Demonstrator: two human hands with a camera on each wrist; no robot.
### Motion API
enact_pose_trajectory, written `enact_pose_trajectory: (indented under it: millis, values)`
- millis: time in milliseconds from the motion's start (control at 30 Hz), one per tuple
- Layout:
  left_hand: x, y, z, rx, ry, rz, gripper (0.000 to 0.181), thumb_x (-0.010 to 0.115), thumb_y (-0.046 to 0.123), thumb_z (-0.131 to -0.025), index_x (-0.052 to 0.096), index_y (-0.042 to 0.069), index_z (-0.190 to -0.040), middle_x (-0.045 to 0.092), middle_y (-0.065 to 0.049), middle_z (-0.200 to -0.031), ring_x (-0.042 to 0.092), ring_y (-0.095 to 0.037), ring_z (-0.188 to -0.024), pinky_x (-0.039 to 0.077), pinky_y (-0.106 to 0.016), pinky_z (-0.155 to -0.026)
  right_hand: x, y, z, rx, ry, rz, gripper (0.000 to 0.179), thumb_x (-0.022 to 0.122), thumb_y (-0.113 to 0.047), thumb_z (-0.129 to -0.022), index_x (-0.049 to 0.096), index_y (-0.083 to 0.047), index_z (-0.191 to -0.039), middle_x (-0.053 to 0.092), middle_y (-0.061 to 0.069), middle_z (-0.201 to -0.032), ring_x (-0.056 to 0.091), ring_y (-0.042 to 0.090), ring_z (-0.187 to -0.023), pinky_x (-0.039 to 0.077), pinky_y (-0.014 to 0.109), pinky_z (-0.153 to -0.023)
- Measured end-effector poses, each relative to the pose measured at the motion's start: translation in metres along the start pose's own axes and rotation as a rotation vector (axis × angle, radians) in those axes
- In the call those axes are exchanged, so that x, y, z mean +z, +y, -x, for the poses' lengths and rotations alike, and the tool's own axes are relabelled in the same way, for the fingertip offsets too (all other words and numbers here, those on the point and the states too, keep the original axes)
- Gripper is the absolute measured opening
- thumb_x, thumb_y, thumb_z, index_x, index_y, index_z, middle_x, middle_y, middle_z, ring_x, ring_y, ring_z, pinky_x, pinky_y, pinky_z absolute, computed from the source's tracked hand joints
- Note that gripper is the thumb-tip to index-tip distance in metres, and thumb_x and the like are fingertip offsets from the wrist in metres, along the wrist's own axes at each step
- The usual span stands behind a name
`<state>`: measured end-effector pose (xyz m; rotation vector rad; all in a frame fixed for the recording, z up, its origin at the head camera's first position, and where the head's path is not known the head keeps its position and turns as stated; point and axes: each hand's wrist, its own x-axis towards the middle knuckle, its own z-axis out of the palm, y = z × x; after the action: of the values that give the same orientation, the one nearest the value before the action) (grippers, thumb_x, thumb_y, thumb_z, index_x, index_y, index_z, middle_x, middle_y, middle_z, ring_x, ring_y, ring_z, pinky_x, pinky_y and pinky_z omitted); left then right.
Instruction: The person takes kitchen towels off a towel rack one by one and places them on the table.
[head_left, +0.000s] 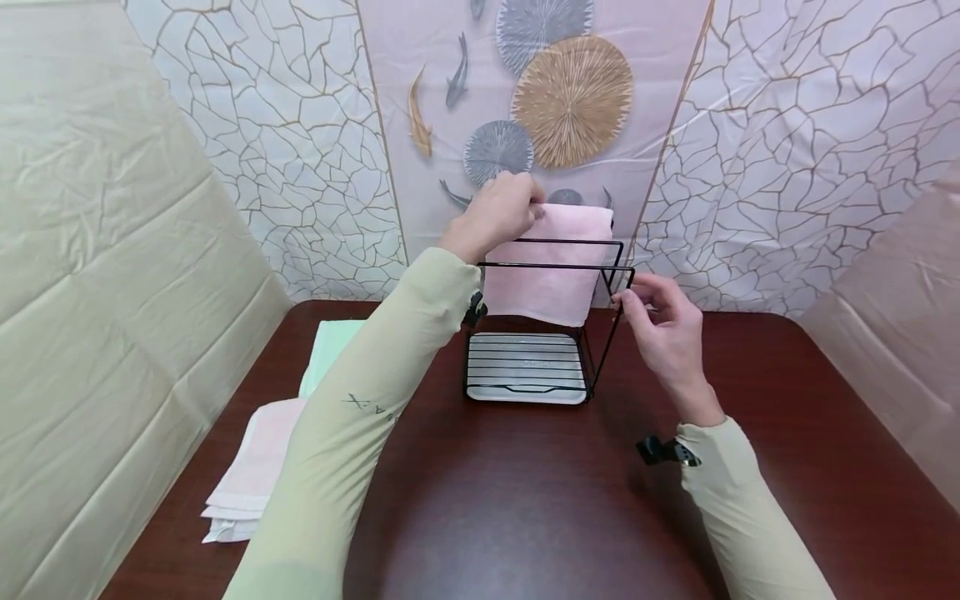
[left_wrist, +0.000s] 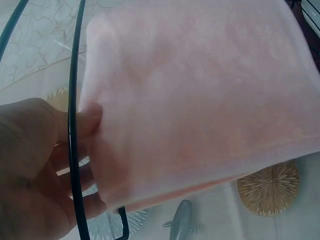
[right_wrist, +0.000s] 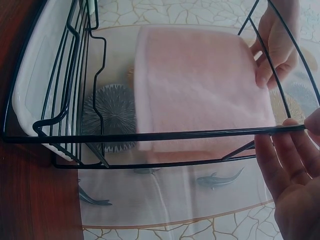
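A pink towel (head_left: 551, 283) hangs folded over the back bar of a black wire rack (head_left: 555, 267). At the towel's upper left my left hand (head_left: 501, 208) pinches it; the left wrist view shows the thumb (left_wrist: 90, 120) on its face and the other fingers partly hidden behind. My right hand (head_left: 666, 325) holds the rack's front right post near its top corner. In the right wrist view the fingers (right_wrist: 280, 162) lie against that black bar, with the thumb at the picture's edge. Under the rack's wire shelf sits a white tray (head_left: 525, 398).
On the left of the dark wooden table (head_left: 510, 500) lie a stack of folded pale pink towels (head_left: 258, 454) and a mint green cloth (head_left: 330, 346), both partly covered by my left sleeve. A patterned curtain (head_left: 300, 125) hangs behind the table.
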<state>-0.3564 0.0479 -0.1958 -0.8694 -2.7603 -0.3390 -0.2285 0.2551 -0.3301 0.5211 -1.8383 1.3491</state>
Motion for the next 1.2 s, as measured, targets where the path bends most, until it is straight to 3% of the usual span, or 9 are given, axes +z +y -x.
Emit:
enact_pose_trajectory:
  millis: [200, 367, 467, 733, 833, 1033, 1200]
  values:
    - [-0.009, 0.003, 0.002, -0.025, 0.087, 0.016, 0.02, 0.054, 0.024, -0.1, 0.07, 0.015, -0.095, 0.068, -0.003, -0.099, 0.062, -0.022, -0.094, 0.048, -0.04, -0.088, 0.002, -0.016, -0.001, -0.01, -0.001, 0.037, 0.019, 0.058, 0.011, -0.09, 0.059, 0.016, -0.108, 0.067, 0.022, -0.084, 0.063, 0.008, -0.071, 0.05, 0.011, -0.064]
    - [-0.02, 0.008, 0.002, -0.039, 0.116, 0.023, 0.024, 0.05, 0.022, -0.102, 0.069, 0.015, -0.114, 0.069, -0.002, -0.116, 0.064, -0.021, -0.108, 0.049, -0.037, -0.095, 0.002, -0.016, 0.0, -0.009, 0.011, 0.049, 0.019, 0.058, 0.01, -0.09, 0.06, 0.015, -0.109, 0.064, 0.031, -0.085, 0.064, 0.008, -0.073, 0.049, 0.01, -0.064]
    - [-0.024, 0.008, 0.003, -0.044, 0.126, 0.022, 0.027, 0.047, 0.022, -0.102, 0.065, 0.013, -0.121, 0.067, -0.003, -0.12, 0.062, -0.019, -0.112, 0.048, -0.035, -0.097, 0.001, -0.015, -0.001, -0.005, 0.004, 0.032, 0.019, 0.058, 0.01, -0.091, 0.059, 0.016, -0.109, 0.064, 0.031, -0.086, 0.064, 0.011, -0.072, 0.05, 0.011, -0.064]
    - [-0.037, 0.007, 0.008, -0.056, 0.217, 0.074, 0.025, 0.044, 0.021, -0.102, 0.063, 0.009, -0.113, 0.067, -0.005, -0.112, 0.062, -0.02, -0.105, 0.048, -0.034, -0.092, 0.003, -0.014, 0.0, 0.0, 0.005, 0.027, 0.019, 0.059, 0.009, -0.09, 0.06, 0.014, -0.109, 0.068, 0.023, -0.085, 0.064, 0.008, -0.071, 0.05, 0.011, -0.063]
    - [-0.043, 0.008, 0.01, -0.043, 0.257, 0.069, 0.024, 0.044, 0.021, -0.102, 0.063, 0.009, -0.11, 0.067, -0.004, -0.109, 0.062, -0.02, -0.104, 0.048, -0.034, -0.091, 0.003, -0.014, -0.001, -0.004, 0.005, 0.019, 0.019, 0.059, 0.01, -0.09, 0.06, 0.015, -0.108, 0.067, 0.024, -0.084, 0.063, 0.009, -0.07, 0.05, 0.011, -0.063]
    - [-0.051, 0.014, 0.015, -0.004, 0.271, 0.071, 0.024, 0.044, 0.023, -0.103, 0.061, 0.009, -0.112, 0.065, -0.003, -0.109, 0.06, -0.017, -0.101, 0.048, -0.032, -0.09, 0.002, -0.013, -0.001, -0.005, 0.005, 0.003, 0.019, 0.058, 0.011, -0.09, 0.06, 0.016, -0.108, 0.064, 0.032, -0.085, 0.063, 0.011, -0.069, 0.05, 0.011, -0.063]
    - [-0.058, 0.017, 0.019, 0.07, 0.296, 0.077, 0.024, 0.044, 0.022, -0.104, 0.059, 0.005, -0.113, 0.064, -0.008, -0.108, 0.059, -0.019, -0.099, 0.047, -0.031, -0.09, 0.003, -0.014, -0.001, -0.009, 0.008, 0.02, 0.018, 0.058, 0.012, -0.089, 0.059, 0.017, -0.107, 0.066, 0.028, -0.084, 0.062, 0.009, -0.069, 0.049, 0.01, -0.063]
